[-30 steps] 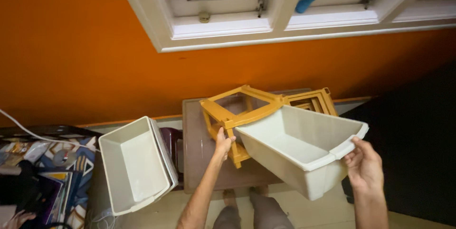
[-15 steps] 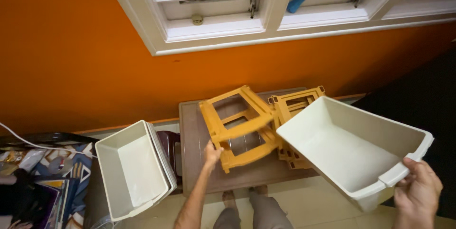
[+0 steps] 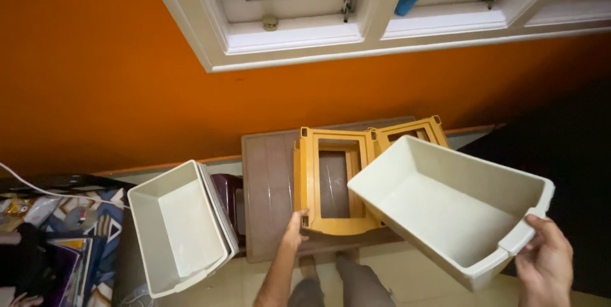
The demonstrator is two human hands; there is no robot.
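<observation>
Your left hand (image 3: 294, 229) pinches the orange drawer frame (image 3: 331, 183) steady on the brown surface (image 3: 270, 186); your right hand (image 3: 545, 262) grips the white drawer (image 3: 452, 208) by its handle end, tilted clear.

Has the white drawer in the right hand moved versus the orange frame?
Yes. The white drawer in the right hand swung rightward, off the orange frame.
</observation>
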